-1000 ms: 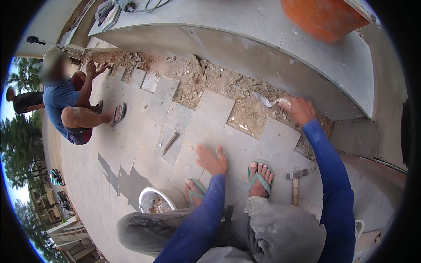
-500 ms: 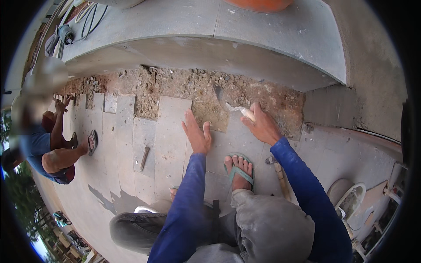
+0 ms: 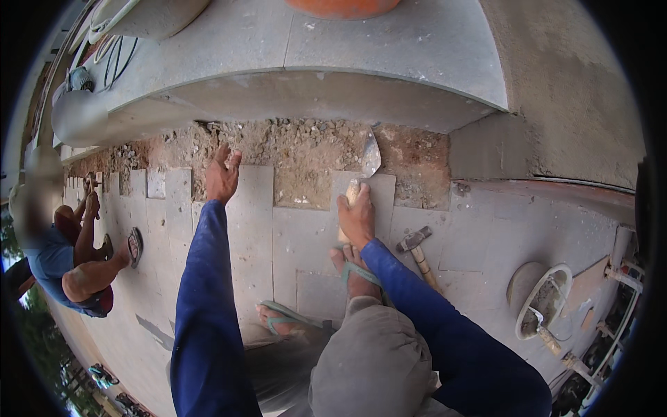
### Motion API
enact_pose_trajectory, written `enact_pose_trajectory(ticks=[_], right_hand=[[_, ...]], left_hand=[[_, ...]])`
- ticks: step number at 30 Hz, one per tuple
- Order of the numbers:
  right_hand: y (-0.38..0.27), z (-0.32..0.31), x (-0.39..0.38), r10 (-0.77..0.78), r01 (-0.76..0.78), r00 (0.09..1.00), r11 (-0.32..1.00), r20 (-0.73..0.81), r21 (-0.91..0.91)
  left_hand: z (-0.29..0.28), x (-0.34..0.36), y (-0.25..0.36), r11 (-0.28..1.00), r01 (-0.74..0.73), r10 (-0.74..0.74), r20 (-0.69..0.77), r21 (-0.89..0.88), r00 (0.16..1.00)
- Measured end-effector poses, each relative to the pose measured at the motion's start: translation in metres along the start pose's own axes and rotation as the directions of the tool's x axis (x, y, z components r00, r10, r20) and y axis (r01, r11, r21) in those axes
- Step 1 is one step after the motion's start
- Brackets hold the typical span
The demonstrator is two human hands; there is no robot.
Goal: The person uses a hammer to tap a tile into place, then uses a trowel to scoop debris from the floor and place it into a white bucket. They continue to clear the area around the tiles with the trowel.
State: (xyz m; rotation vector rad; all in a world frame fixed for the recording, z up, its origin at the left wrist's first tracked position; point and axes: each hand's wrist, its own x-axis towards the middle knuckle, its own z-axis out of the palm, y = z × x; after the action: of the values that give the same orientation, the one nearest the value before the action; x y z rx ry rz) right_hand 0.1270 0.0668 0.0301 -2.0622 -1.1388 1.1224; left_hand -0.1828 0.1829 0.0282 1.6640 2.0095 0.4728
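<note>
My right hand [image 3: 357, 217] is closed round the pale wooden handle of a pointed trowel [image 3: 371, 156]. The trowel's metal blade points away from me, over the far end of a grey slab [image 3: 385, 191] and the strip of broken rubble [image 3: 313, 142] behind it. Farther left, my left hand [image 3: 222, 176] reaches forward with its fingers stretched out and nothing in it. It hovers at the rubble's near edge, by the end of another slab [image 3: 251, 208]; whether it touches anything I cannot tell.
A hammer [image 3: 415, 240] lies right of my foot. Farther right stands a tub [image 3: 520, 295] of grey mortar with a tool in it. Beyond the rubble rises a ledge [image 3: 389, 52] carrying an orange vessel [image 3: 344, 5] and a pale basin [image 3: 149, 17]. At left another person [image 3: 59, 260] squats.
My left hand has moved left and forward. My right hand has come left and nearer my foot, and the trowel has turned so its blade points away from me. The whole view has shifted.
</note>
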Motion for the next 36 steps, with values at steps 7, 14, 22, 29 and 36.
enact_pose_trajectory(ticks=[7,14,22,29,36], right_hand=[[-0.018,0.112,0.024,0.236,-0.235,0.971,0.971,0.046,-0.041],[-0.033,0.160,0.012,0.048,-0.054,0.998,0.990,-0.049,-0.127],[-0.029,0.136,0.028,0.063,-0.091,0.993,0.954,-0.103,-0.285],[-0.015,0.115,0.016,0.081,-0.067,0.992,0.987,0.092,-0.148],[0.036,0.094,0.049,-0.270,0.248,0.962,0.931,-0.047,-0.267]], left_hand=[[0.090,0.003,-0.022,0.962,-0.068,0.055,-0.054,-0.266,0.997],[0.126,0.031,-0.022,0.971,-0.216,0.202,-0.137,-0.101,0.970],[0.118,0.012,0.016,0.880,-0.132,0.144,-0.010,-0.455,0.990],[0.132,0.020,0.019,0.888,-0.147,0.024,-0.275,-0.436,0.961],[0.146,0.042,0.042,0.944,-0.129,0.039,-0.284,-0.304,0.958]])
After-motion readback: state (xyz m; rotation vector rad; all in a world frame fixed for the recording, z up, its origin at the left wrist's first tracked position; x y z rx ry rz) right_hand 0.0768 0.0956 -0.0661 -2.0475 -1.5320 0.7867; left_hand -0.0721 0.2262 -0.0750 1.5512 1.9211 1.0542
